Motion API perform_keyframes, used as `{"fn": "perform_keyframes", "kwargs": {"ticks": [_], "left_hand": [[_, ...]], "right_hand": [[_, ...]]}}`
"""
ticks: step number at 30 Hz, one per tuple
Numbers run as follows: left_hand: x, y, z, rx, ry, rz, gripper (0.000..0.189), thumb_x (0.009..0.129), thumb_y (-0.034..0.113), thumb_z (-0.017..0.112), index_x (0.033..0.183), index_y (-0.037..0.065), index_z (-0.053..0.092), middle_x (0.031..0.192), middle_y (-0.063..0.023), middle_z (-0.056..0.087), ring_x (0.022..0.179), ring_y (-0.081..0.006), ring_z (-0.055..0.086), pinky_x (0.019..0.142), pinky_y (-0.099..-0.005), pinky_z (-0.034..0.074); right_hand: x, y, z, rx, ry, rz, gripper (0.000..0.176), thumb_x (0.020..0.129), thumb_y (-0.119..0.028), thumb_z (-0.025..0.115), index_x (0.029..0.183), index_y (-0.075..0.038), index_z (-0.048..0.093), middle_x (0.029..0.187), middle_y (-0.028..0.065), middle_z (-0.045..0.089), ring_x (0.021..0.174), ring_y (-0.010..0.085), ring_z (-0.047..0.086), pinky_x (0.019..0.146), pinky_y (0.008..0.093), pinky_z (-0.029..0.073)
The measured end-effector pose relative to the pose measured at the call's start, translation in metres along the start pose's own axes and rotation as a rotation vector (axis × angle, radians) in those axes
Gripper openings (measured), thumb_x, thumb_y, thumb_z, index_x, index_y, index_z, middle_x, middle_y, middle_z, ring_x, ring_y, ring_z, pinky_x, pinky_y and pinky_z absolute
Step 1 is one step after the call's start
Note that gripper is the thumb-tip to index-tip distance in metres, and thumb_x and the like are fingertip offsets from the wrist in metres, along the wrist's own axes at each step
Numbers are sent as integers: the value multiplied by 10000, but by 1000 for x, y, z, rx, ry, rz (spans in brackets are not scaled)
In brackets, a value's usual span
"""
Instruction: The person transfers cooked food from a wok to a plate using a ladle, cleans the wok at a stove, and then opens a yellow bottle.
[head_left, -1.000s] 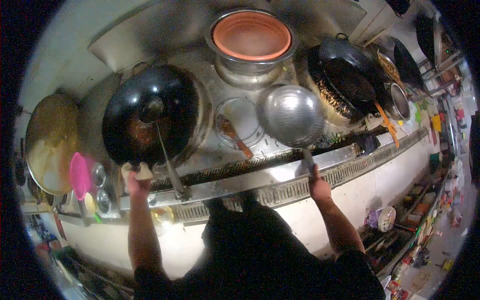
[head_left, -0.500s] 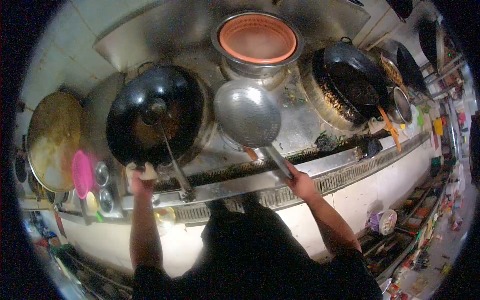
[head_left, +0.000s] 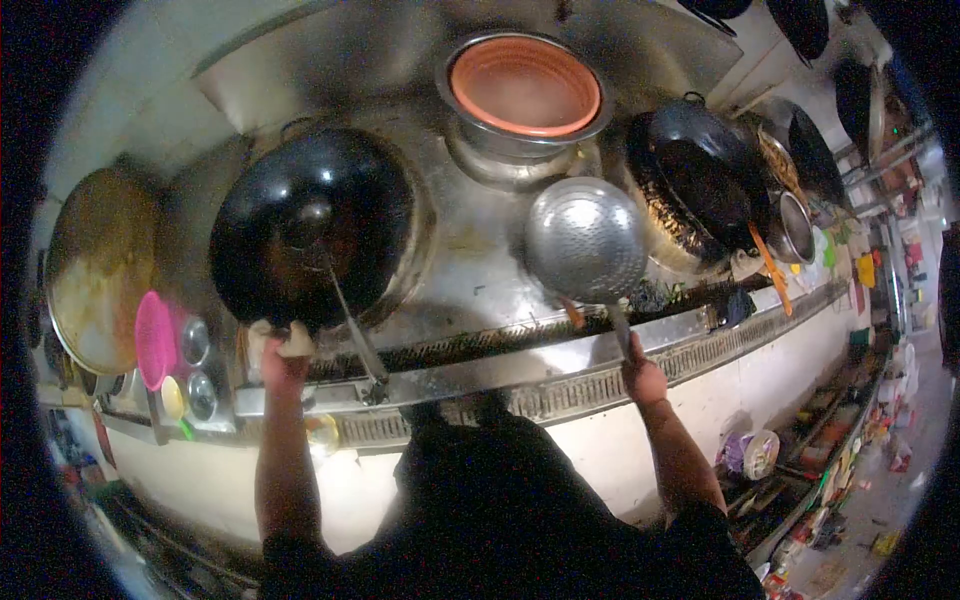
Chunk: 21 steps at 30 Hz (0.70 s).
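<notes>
My right hand [head_left: 647, 379] is closed around the handle of a large perforated metal skimmer [head_left: 588, 240], its round bowl held above the steel stovetop. My left hand [head_left: 286, 362] grips a pale folded cloth [head_left: 290, 342] at the near rim of a black wok [head_left: 245, 235]. The wok sits on the left burner and has dark, brownish contents or residue at its bottom. Inside it rests a long-handled ladle [head_left: 352, 330], its handle leaning over the near rim.
Behind the skimmer stands a metal bowl [head_left: 455, 112] with an orange basket [head_left: 527, 128] in it. Blackened woks [head_left: 715, 150] fill the right burner. On the left are a round stained lid or pan [head_left: 105, 270] and a pink basket [head_left: 155, 340]. Dark green scraps lie along the front gutter.
My right hand has carried the skimmer to the right, away from the wok. My left hand stays at the wok's rim with the cloth.
</notes>
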<state>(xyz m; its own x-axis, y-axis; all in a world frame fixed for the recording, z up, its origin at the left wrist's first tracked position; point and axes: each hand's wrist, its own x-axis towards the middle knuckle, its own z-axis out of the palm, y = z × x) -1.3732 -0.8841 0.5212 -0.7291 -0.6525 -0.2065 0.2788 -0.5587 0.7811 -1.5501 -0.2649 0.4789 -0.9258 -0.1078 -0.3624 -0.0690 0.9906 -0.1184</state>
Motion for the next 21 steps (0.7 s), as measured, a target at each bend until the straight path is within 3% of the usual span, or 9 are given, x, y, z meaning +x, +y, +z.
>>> {"fn": "perform_keyframes", "kwargs": {"ticks": [3,4,6,8,10,11,15,20,21], "left_hand": [[22,-2,-65,108,302,-312,375,814,215,491,1153,56,456,1080,-133,592,980,-294,595,822,-440,528],[19,1,-71,45,57,-291,369,812,215,503,1147,69,449,1065,-129,593,938,-289,603,785,-439,531],[6,8,-47,-71,183,-247,369,811,226,505,1149,85,457,1040,-114,604,906,-282,607,739,-435,528],[26,-7,-108,-74,70,-310,362,815,233,507,1143,90,458,1050,-112,595,922,-292,603,735,-443,525],[15,9,-84,-121,186,-262,348,828,227,512,1135,65,480,1039,-116,583,940,-303,600,780,-479,523],[16,12,-88,-59,238,-277,325,840,218,505,1126,65,486,1043,-115,578,945,-306,599,777,-486,525],[7,37,-74,-120,213,-294,255,867,185,484,1091,64,489,1051,-111,556,962,-320,590,758,-490,538],[14,47,-122,73,179,-361,214,871,163,506,1067,78,491,948,-89,558,874,-271,594,703,-453,546],[13,46,-130,125,203,-287,203,861,130,515,1057,80,491,921,-83,552,841,-254,586,670,-436,536]], "right_hand": [[16,18,-1,27,25,30,727,860,-301,547,1468,-262,150,870,239,642,723,442,608,610,525,462],[18,20,0,62,2,47,724,868,-299,543,1470,-250,143,911,235,644,741,443,607,618,516,464],[20,22,10,94,7,-75,708,888,-327,540,1469,-168,167,1132,226,591,827,435,606,714,484,484],[12,-11,13,-503,214,-190,679,879,-387,562,1423,-89,287,1192,227,562,910,404,599,811,470,479],[-11,-133,-28,121,359,-452,609,880,-393,569,1334,-20,412,1156,208,590,963,394,587,876,457,465],[-7,-170,-2,41,124,-362,561,886,-398,573,1283,-16,468,1148,170,609,959,357,605,880,437,473],[-81,-413,-25,1435,-1224,82,575,922,-474,466,1323,-63,432,1020,147,632,830,217,639,750,332,522],[-40,-510,33,1657,-1691,-51,379,889,-307,562,1172,-64,492,909,120,659,598,201,558,520,352,500],[-58,-520,16,1258,-1232,-131,399,865,-261,582,1184,-47,474,894,145,662,621,234,585,537,381,511]]}}
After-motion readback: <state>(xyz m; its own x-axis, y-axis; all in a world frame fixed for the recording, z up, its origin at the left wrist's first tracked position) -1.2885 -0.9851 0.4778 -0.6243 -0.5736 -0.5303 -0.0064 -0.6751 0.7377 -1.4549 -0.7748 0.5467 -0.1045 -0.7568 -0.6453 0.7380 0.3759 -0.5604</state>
